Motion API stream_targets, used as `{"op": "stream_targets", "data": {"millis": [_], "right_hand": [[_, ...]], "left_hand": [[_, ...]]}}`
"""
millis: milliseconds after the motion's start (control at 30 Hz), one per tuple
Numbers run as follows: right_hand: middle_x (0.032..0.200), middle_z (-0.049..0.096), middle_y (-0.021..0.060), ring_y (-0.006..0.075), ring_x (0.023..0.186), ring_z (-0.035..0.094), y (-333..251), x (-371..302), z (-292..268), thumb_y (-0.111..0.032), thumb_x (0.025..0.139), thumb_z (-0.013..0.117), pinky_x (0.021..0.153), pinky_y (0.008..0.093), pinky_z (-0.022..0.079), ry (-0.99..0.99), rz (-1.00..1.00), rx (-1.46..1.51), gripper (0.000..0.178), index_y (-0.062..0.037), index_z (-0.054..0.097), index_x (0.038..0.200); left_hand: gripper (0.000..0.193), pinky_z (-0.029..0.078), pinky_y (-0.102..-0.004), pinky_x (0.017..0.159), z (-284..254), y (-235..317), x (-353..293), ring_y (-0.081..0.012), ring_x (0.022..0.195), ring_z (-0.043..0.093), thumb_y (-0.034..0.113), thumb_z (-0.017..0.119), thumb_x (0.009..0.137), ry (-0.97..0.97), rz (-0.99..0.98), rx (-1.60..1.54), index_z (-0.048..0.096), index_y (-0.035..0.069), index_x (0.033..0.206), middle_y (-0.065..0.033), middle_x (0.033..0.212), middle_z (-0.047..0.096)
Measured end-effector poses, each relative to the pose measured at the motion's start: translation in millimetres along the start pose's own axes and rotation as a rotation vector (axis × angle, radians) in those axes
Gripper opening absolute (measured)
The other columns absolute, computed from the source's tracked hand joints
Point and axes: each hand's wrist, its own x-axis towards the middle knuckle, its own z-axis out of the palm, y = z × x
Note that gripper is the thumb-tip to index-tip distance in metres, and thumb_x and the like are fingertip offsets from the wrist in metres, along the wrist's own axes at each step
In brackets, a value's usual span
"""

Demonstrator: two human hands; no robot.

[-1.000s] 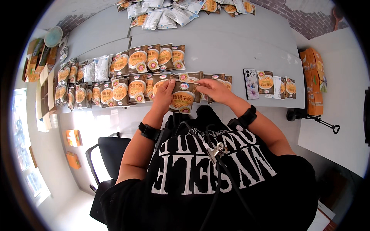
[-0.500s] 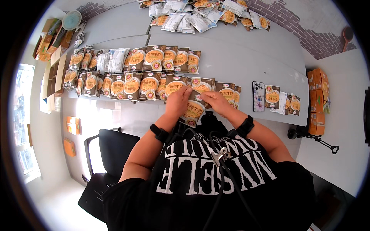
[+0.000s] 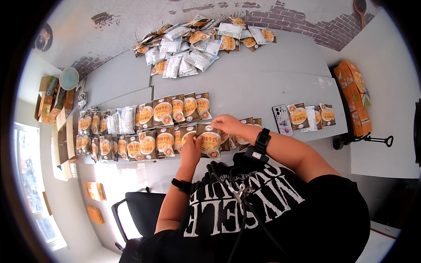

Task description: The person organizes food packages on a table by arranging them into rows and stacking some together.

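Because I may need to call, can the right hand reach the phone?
Probably yes: the phone lies uncovered on the table near the right forearm; the right hand would first leave the packet.

The left hand grips a brown packet by its left side; the right hand is at its top — a phone lies right of that packet, a packet heap beyond it.
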Motion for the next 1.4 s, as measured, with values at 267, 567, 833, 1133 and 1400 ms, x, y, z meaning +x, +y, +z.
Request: {"op": "stream_targets", "data": {"millis": [267, 567, 833, 1133, 1400], "right_hand": [[0.099, 0.062, 0.0134, 0.0239, 0.091, 0.059, -2, 17, -59, -0.029, 0.084, 0.059, 0.078, 0.0348, 0.047, 0.146, -0.166, -0.293, 0.034, -0.0010, 0.059, 0.103], [0.098, 0.058, 0.0056, 0.0150, 0.090, 0.058, -40, 74, -173, -0.022, 0.087, 0.059, 0.076, 0.0286, 0.048, 0.145, 0.091, 0.479, 0.023, -0.0040, 0.056, 0.100], [0.093, 0.059, 0.0077, 0.0160, 0.084, 0.059, -58, 191, -244, -0.018, 0.087, 0.057, 0.070, 0.0290, 0.050, 0.273, 0.096, 0.652, 0.019, -0.0032, 0.056, 0.098], [0.075, 0.059, 0.0042, 0.0126, 0.062, 0.055, -53, 295, -252, -0.019, 0.085, 0.060, 0.051, 0.0271, 0.046, 0.417, 0.065, 0.505, 0.015, -0.0043, 0.058, 0.084], [0.072, 0.062, 0.0130, 0.0221, 0.065, 0.060, -51, 319, -249, -0.025, 0.081, 0.063, 0.056, 0.0348, 0.046, 0.539, -0.030, 0.038, 0.027, 0.0023, 0.061, 0.080]], "left_hand": [[0.034, 0.048, -0.0457, 0.064, -4, -7, 15, -0.0369, 0.073, 0.061, 0.035, 0.059, 0.082, -0.138, -0.032, 0.280, 0.054, 0.004, 0.096, -0.0179, 0.080, 0.063], [0.028, 0.047, -0.0235, 0.065, -22, 7, 124, -0.0127, 0.077, 0.059, 0.023, 0.057, 0.089, -0.185, -0.378, -0.796, 0.057, 0.000, 0.106, -0.0058, 0.084, 0.062], [0.034, 0.048, -0.0337, 0.084, 32, 14, 254, -0.0242, 0.097, 0.056, 0.020, 0.055, 0.090, -0.188, -0.602, -1.219, 0.049, -0.004, 0.114, -0.0150, 0.104, 0.056], [0.035, 0.049, -0.0352, 0.085, 103, -6, 336, -0.0294, 0.098, 0.054, 0.017, 0.053, 0.091, -0.097, -0.737, -1.221, 0.041, -0.005, 0.115, -0.0198, 0.109, 0.051], [0.026, 0.051, -0.0347, 0.080, 112, 2, 362, -0.0268, 0.089, 0.058, 0.019, 0.053, 0.091, -0.073, -0.706, -1.053, 0.045, -0.001, 0.104, -0.0158, 0.102, 0.055]]}}
